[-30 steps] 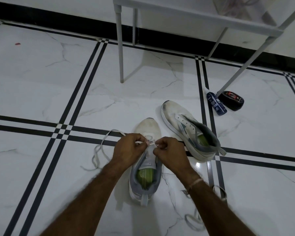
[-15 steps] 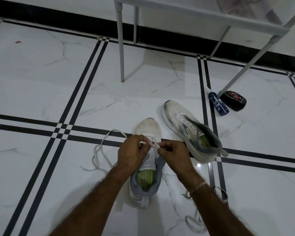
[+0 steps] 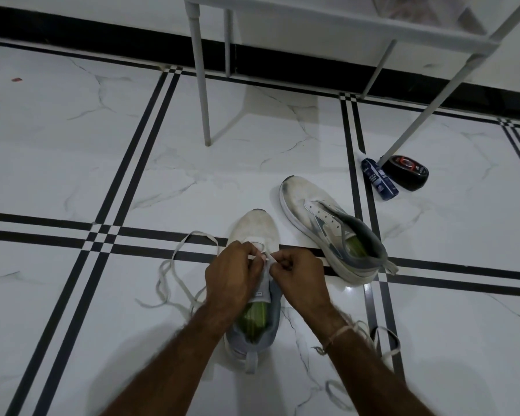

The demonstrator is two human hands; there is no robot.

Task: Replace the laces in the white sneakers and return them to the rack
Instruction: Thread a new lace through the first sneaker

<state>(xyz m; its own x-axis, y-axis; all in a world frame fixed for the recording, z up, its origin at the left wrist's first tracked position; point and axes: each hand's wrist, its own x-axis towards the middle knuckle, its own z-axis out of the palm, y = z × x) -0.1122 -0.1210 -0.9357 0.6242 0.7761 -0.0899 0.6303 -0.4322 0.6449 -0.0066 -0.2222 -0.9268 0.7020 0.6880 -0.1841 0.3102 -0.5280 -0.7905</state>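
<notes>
Lace (image 3: 264, 257) pinched by both hands over the near sneaker (image 3: 254, 223) on the floor: left hand (image 3: 233, 276) and right hand (image 3: 297, 276) closed on it (fingertips nearly touching). Loose lace end trails left of the grip; second sneaker (image 3: 330, 232) lies right of it, unlaced.

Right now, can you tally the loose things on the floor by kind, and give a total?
White sneakers: 2, the near sneaker under both hands, the far sneaker tilted.
White laces: 2, the left lace and the right lace.
Blue bottle: 1.
Black round case: 1.
Total: 6.
</notes>
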